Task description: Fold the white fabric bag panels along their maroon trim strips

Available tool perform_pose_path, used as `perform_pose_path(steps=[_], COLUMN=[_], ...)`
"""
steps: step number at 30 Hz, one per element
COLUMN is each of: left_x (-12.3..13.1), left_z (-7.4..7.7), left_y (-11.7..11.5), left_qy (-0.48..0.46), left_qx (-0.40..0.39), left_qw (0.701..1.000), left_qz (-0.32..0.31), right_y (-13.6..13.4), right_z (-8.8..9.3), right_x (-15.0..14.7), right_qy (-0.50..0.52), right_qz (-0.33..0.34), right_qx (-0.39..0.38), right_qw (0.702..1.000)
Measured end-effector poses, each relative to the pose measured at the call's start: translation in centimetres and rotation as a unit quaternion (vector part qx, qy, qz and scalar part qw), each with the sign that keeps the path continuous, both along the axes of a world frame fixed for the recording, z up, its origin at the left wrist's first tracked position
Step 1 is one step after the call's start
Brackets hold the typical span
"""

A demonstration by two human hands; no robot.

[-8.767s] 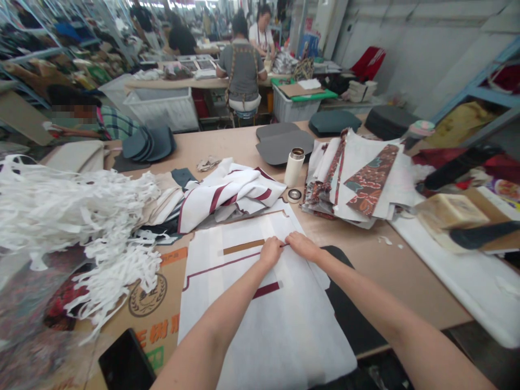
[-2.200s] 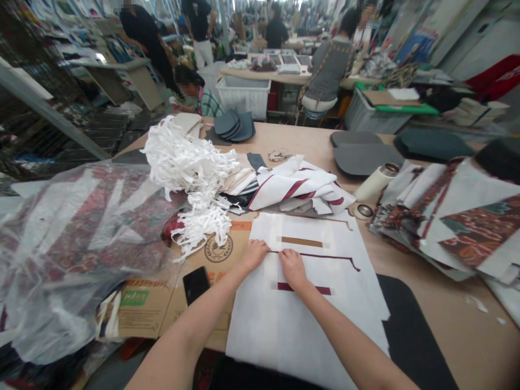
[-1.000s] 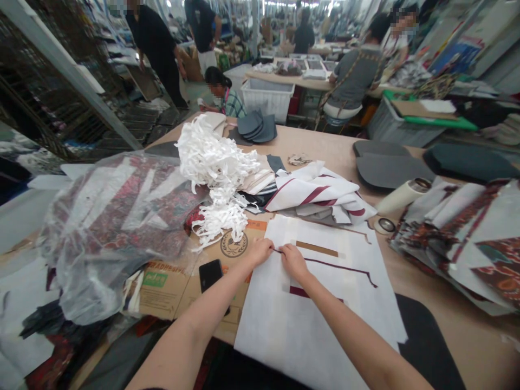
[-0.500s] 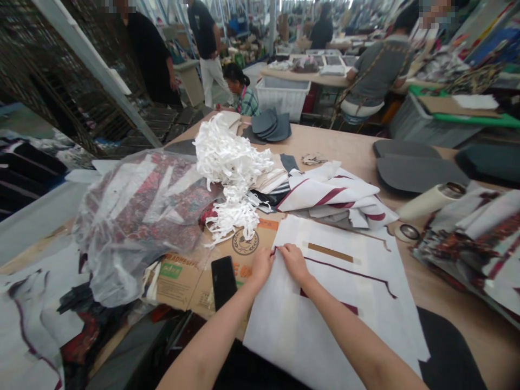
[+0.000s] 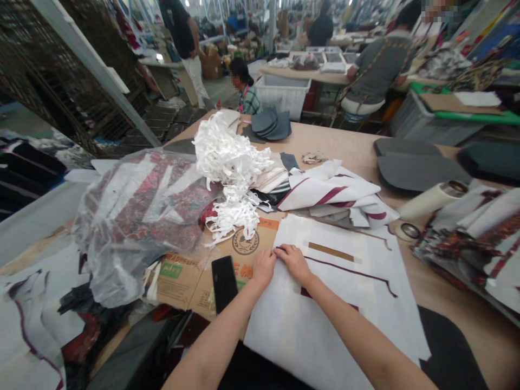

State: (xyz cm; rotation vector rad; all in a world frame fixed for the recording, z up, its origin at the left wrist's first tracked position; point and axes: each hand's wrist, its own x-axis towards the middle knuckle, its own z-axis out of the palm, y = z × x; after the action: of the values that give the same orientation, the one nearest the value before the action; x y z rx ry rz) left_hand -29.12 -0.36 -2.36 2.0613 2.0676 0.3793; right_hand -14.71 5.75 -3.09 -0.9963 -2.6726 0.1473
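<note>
2 hands (image 5: 264, 268) (image 5: 293, 264) at 1 white sheet (image 5: 300, 336)

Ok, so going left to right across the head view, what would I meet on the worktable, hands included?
Clear plastic bag of red patterned fabric → black phone → left hand → right hand → brown rectangle on the white sheet → cream bottle.

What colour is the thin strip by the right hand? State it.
The thin strip is dark maroon, seen in the head view.
</note>
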Motion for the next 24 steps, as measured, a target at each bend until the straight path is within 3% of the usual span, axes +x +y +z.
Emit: perform_pose_path(steps=[6, 16, 19, 24], left_x=[-0.1, -1.8, -2.8, -3.4], left_z=[0.5, 2.5, 2.5, 2.4], left_y=[-0.1, -1.6, -2.2, -1.4], left_qy=[0.049, 0.105, 0.105, 0.041], left_qx=[-0.009, -0.025, -0.041, -0.048], left_qw=[0.998, 0.983, 0.985, 0.998], left_qz=[-0.027, -0.147, -0.132, -0.031], right_y=[0.2, -0.5, -0.4, -0.1], right_z=[0.3, 1.7, 1.2, 0.2], right_x=[0.0, -1.8, -2.0, -1.8], right_qy=[-0.043, -0.084, -0.076, -0.027], right_qz=[0.012, -0.033, -0.062, -0.133], right_qx=[0.011, -0.007, -0.007, -0.039], right_qw=[0.999, 0.996, 0.995, 0.99])
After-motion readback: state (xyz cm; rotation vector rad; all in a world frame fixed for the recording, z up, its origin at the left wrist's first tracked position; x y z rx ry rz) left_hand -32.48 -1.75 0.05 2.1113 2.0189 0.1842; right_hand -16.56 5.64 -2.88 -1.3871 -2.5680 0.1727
